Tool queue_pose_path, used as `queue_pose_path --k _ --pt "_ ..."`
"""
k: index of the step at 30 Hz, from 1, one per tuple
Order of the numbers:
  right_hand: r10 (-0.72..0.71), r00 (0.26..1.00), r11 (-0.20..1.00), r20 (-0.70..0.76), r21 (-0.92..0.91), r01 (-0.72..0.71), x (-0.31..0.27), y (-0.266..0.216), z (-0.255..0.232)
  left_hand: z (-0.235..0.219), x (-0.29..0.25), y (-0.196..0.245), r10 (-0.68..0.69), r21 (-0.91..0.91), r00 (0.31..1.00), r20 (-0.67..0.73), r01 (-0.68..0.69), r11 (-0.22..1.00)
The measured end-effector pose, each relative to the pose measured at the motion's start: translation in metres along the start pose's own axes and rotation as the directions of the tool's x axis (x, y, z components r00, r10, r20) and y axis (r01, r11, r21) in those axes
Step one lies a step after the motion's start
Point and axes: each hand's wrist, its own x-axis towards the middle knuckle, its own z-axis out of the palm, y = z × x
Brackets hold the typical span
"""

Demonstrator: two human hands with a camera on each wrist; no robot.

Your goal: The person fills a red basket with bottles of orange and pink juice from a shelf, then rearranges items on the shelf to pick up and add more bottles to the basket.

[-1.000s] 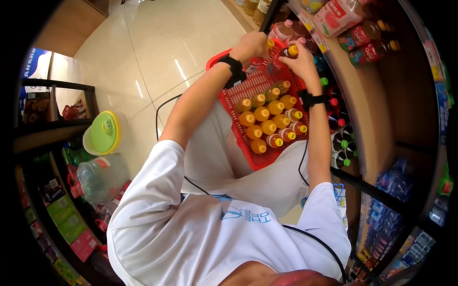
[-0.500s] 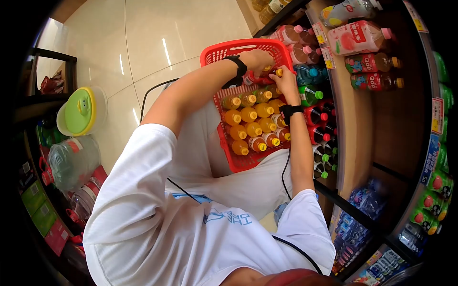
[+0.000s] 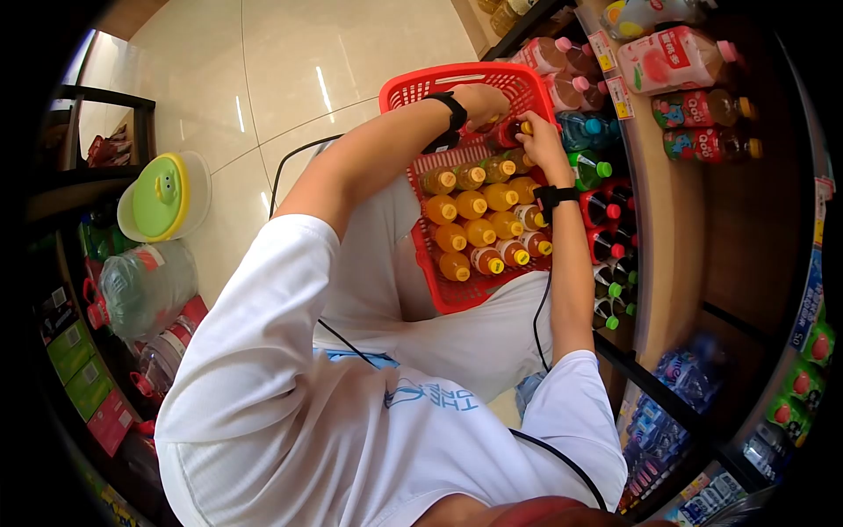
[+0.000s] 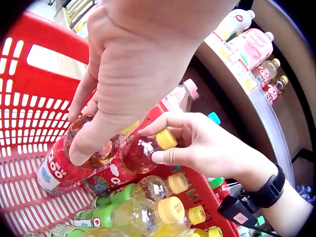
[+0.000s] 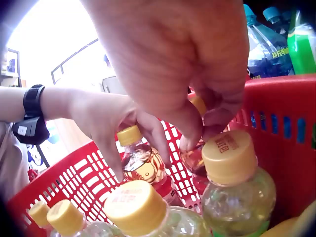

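Bottles with yellow caps (image 3: 471,204) stand in close rows in the near part of the red basket (image 4: 54,35), and that part looks filled. At the far end, the left hand (image 4: 138,64) grips a red-labelled bottle (image 4: 57,170) around its shoulder, while the right hand (image 4: 197,143) pinches a second one (image 4: 138,153) near its cap. Bare mesh shows beside these two, so a little room seems left. Two similar bottles (image 3: 689,110) lie on the shelf (image 3: 676,220).
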Motion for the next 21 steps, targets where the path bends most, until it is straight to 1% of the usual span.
queue_pose_path --k 1,3,4,5,6,7,9,10,12,13,15,16,18,19,21 --pt "0.001 1.0 1.0 0.002 0.002 -0.001 0.001 0.001 0.0 0.001 0.0 0.001 0.001 -0.01 1.0 0.005 -0.001 1.0" --pt "0.071 0.991 0.997 0.114 0.0 -0.071 0.006 0.006 0.001 -0.001 -0.001 0.004 0.003 -0.022 1.0 0.015 -0.002 1.0" --pt "0.073 0.99 0.997 0.117 0.002 -0.074 0.006 0.009 0.003 -0.005 -0.002 0.007 0.004 -0.015 0.998 0.06 -0.003 1.0" --pt "-0.029 1.0 0.997 0.01 -0.07 0.03 0.006 0.012 0.006 -0.008 -0.003 0.009 0.006 -0.008 0.995 0.104 -0.005 1.0" --pt "-0.139 0.986 0.98 -0.088 -0.152 0.125 0.006 0.012 0.008 -0.007 -0.004 0.008 0.009 -0.01 0.998 0.064 -0.008 1.0" --pt "-0.138 0.987 0.981 -0.085 -0.15 0.124 0.007 0.012 0.009 -0.006 -0.004 0.007 0.009 -0.012 0.998 0.066 -0.008 1.0" --pt "-0.146 0.976 0.969 -0.159 -0.222 0.108 0.006 0.009 0.012 -0.003 -0.001 0.004 0.031 -0.078 0.996 0.083 -0.024 0.997" --pt "-0.143 0.977 0.97 -0.159 -0.221 0.106 0.006 0.006 0.012 -0.001 0.001 0.002 0.032 -0.079 0.996 0.086 -0.025 0.997" --pt "-0.013 0.995 0.978 -0.101 -0.207 -0.009 0.007 0.0 0.009 0.007 0.006 -0.004 0.051 -0.067 0.998 0.025 -0.049 0.997" --pt "-0.008 0.995 0.979 -0.104 -0.205 -0.014 0.008 -0.003 0.008 0.015 0.011 -0.008 0.055 -0.064 0.998 0.029 -0.053 0.997" --pt "-0.032 0.994 0.983 -0.105 -0.181 0.012 0.011 -0.006 0.006 0.025 0.013 -0.014 0.077 -0.149 0.997 0.014 -0.074 0.986" --pt "-0.026 0.994 0.984 -0.109 -0.18 0.006 0.011 -0.007 0.005 0.027 0.012 -0.013 0.082 -0.147 0.996 0.018 -0.079 0.986" --pt "-0.014 0.999 0.994 -0.047 -0.112 0.008 0.014 -0.005 0.005 0.031 0.009 -0.012 0.084 -0.117 0.996 0.029 -0.08 0.99" --pt "-0.009 0.999 0.994 -0.05 -0.109 0.003 0.014 -0.002 0.007 0.03 0.009 -0.011 0.087 -0.115 0.996 0.034 -0.082 0.99" --pt "-0.021 1.0 0.994 -0.01 -0.111 0.02 0.013 0.001 0.01 0.024 0.007 -0.008 0.107 -0.128 0.99 0.095 -0.095 0.987"
